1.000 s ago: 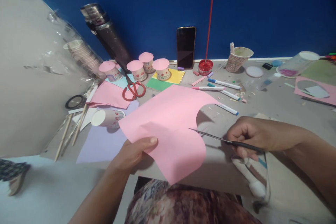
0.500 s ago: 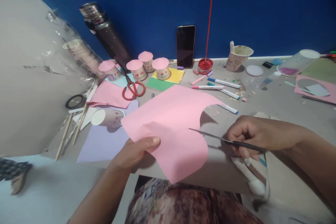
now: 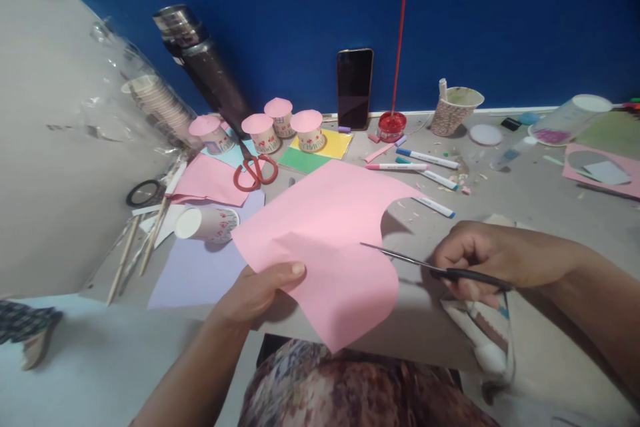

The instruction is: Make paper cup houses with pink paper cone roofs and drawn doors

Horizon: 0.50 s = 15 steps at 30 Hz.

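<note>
My left hand [image 3: 255, 290] pinches the near left edge of a pink paper sheet [image 3: 325, 240], thumb on top, and holds it just above the grey table [image 3: 525, 200]. The sheet's right edge has a curved cut-out. My right hand [image 3: 480, 257] grips black-handled scissors [image 3: 430, 267]. Their thin blades point left, and the tips lie over the sheet's right edge.
A tipped paper cup [image 3: 205, 223] lies on lilac paper [image 3: 195, 273] at left. Farther back are red scissors [image 3: 255, 170], several pink-topped cups [image 3: 265, 130], a flask [image 3: 205, 67], a phone [image 3: 354, 88], markers [image 3: 425, 170], a red pot with a stick [image 3: 391, 125], and wooden sticks [image 3: 135, 247].
The pink sheet has shifted slightly to the right and toward the scissors. Both hands stay almost where they were.
</note>
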Tool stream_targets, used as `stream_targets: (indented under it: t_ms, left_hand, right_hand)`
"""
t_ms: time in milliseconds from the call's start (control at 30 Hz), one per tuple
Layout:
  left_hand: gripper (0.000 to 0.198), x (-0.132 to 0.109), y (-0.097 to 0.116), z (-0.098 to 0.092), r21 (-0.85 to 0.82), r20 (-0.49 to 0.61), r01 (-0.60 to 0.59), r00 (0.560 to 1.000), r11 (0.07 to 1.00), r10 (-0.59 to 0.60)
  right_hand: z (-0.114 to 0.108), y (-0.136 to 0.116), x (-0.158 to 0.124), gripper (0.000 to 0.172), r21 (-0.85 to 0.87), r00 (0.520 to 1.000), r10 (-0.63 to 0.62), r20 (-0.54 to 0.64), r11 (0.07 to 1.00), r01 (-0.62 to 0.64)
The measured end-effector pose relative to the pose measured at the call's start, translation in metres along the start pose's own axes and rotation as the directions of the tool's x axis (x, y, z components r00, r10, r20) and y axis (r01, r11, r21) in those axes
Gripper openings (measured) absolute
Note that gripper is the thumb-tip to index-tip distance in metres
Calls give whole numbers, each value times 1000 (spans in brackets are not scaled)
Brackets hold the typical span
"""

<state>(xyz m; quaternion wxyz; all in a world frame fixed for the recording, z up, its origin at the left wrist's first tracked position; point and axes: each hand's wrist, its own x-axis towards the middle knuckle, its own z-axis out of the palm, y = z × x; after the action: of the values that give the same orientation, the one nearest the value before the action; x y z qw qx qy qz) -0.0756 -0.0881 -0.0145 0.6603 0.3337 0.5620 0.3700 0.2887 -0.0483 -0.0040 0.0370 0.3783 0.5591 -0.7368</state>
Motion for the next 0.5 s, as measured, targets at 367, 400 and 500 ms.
stream_targets:
  t_ms: [367,400,500]
  left_hand:
    - [20,0,-1,-1,4,5,6,1000,1000,-6]
    - [21,0,-1,-2,6,3,9,1000,1000,-9]
    - [20,0,-1,-4,-9,15,18,1000,1000,-18]
  right_hand:
    - [0,0,2,50,16,1000,-10,4,1000,10]
    - [0,0,1,51,13,1000,-9,6,1000,9]
    - [0,0,0,51,-5,1000,0,8,1000,0]
